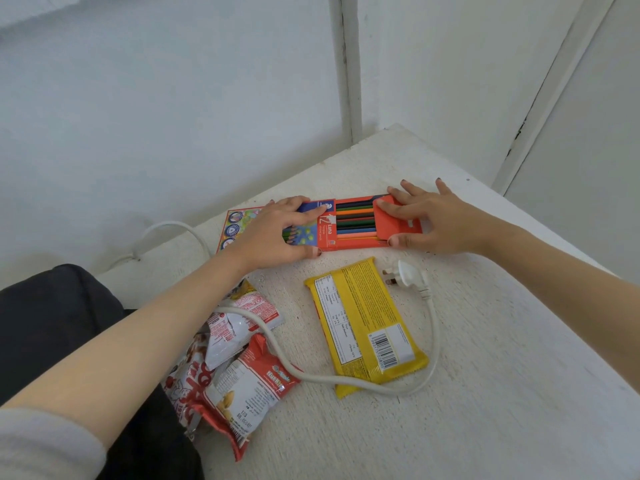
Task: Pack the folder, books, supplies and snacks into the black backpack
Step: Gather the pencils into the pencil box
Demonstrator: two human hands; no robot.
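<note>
A red box of coloured pencils [353, 223] lies on the white table [502, 341] near its far edge, its window showing the pencils. My left hand [277, 237] grips the box's left end, thumb at the near edge. My right hand [429, 223] holds the right end, fingers spread over the red flap and thumb at the near edge. A yellow snack pack [363, 327] lies nearer to me. Several red-and-white snack packets [235, 362] are piled at the table's left edge. The black backpack [52, 323] sits dark at lower left, mostly hidden by my left arm.
A white power cord with plug [408, 275] loops around and under the yellow pack and over the snack packets. A colourful printed sheet or book [235, 223] lies under the pencil box's left end. White walls stand behind the table.
</note>
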